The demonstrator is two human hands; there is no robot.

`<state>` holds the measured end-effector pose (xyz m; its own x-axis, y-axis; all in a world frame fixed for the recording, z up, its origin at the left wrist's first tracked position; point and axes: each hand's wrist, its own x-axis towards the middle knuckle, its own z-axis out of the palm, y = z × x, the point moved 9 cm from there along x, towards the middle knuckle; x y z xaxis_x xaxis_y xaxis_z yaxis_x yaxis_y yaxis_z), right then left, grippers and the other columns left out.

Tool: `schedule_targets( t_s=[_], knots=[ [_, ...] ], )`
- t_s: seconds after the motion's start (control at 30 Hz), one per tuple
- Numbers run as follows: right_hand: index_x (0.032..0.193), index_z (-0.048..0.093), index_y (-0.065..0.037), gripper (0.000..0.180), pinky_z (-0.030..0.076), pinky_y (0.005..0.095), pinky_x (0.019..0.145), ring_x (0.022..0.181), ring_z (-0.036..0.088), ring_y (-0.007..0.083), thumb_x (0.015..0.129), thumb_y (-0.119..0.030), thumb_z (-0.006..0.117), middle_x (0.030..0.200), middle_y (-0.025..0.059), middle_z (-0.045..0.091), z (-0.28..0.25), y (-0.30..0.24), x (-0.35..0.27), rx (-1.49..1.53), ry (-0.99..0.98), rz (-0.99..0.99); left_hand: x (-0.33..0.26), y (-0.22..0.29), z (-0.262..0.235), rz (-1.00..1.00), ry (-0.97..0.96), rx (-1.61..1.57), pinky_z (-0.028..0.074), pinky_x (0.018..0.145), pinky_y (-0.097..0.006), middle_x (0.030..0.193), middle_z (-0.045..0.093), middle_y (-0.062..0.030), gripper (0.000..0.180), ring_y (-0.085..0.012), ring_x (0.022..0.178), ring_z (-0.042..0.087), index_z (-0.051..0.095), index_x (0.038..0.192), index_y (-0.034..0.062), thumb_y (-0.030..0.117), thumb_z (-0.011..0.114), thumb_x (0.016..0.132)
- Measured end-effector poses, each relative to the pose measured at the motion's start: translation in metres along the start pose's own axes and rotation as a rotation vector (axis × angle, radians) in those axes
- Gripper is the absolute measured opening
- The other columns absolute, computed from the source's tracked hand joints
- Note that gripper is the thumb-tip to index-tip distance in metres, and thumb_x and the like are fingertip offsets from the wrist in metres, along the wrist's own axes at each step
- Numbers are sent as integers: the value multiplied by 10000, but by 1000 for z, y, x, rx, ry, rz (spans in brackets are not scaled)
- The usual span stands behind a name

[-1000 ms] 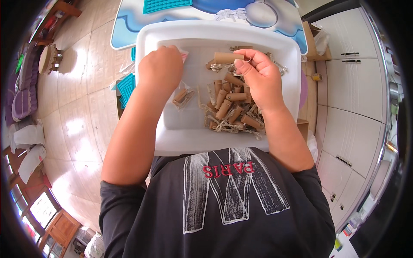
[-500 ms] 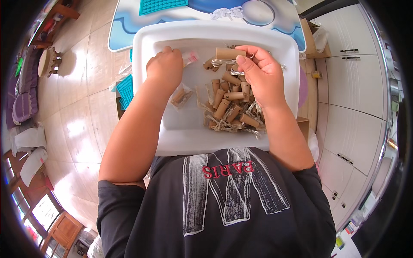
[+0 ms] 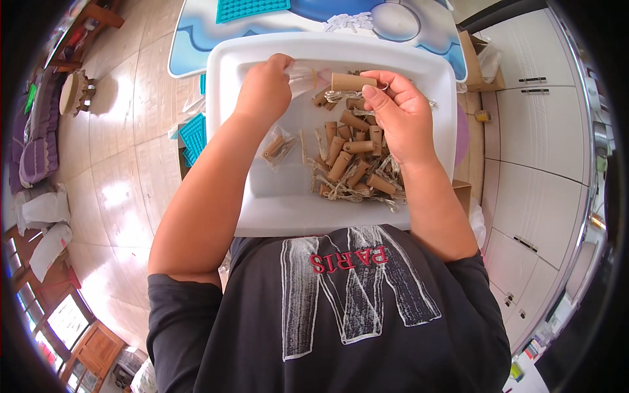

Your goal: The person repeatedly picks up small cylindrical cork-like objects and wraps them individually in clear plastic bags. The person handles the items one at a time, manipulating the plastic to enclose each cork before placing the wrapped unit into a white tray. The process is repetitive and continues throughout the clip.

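Note:
My right hand [image 3: 405, 114] is closed, with thumb and fingers pinching a brown cylinder [image 3: 352, 82] that lies sideways. A bundle of pale string or thin wire [image 3: 337, 95] hangs just under it. Over the far left of the white plastic tub [image 3: 226, 56], my left hand [image 3: 264, 90] pinches a clear plastic bag [image 3: 308, 77] with faint pink marks. Its fingertips are partly hidden behind the hand. Below my right hand, a heap of similar brown cylinders [image 3: 357, 147] with pale strings fills the tub's right side. A clear bag with brown cylinders inside [image 3: 279, 148] lies at left.
The tub stands against a blue and white table [image 3: 190, 39] bearing a teal tray [image 3: 252, 8] and a pile of small white pieces [image 3: 348, 23]. More teal trays [image 3: 192, 139] are left of the tub. A cardboard box [image 3: 483, 62] stands right, before white cabinets [image 3: 537, 124].
My left hand has moved right and slightly away from me, and the clear bag has shifted right toward the cylinder. My right hand holds the cylinder almost still.

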<state>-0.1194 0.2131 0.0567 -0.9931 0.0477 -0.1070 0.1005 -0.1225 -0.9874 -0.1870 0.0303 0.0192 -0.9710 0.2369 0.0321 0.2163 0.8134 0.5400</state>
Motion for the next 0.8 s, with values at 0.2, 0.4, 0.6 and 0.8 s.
schedule_targets(
  t_s=[0.2,0.4,0.6,0.8],
  knots=[
    [1017,592,-10,212,414,181,645,702,498,55,838,-114,633,781,-18,568,-3,3,1,-12,-5,30,-16,8,-3,-178,-320,583,501,655,-408,901,634,-170,132,-335,770,629,497,874,20,152,489,868],
    [1031,590,-10,226,402,179,632,702,497,51,838,-118,635,779,-19,560,-3,1,0,-15,28,6,-23,31,-41,79,6,479,505,609,-346,748,629,-162,179,-269,683,631,549,833,2,178,532,865],
    [1028,597,-12,218,394,169,624,676,475,40,831,-91,643,773,-30,557,-4,-18,-5,-26,55,-242,-50,18,-36,-392,-187,-756,495,554,-228,697,605,-48,183,-112,612,597,581,807,-5,144,685,790],
    [1010,600,-5,195,411,185,589,643,486,52,821,-36,635,742,-20,564,2,-34,-17,-233,58,-464,-64,23,-25,-490,-203,-1006,499,534,-216,697,604,-48,209,-108,585,589,570,823,-2,157,699,785]
  ],
)
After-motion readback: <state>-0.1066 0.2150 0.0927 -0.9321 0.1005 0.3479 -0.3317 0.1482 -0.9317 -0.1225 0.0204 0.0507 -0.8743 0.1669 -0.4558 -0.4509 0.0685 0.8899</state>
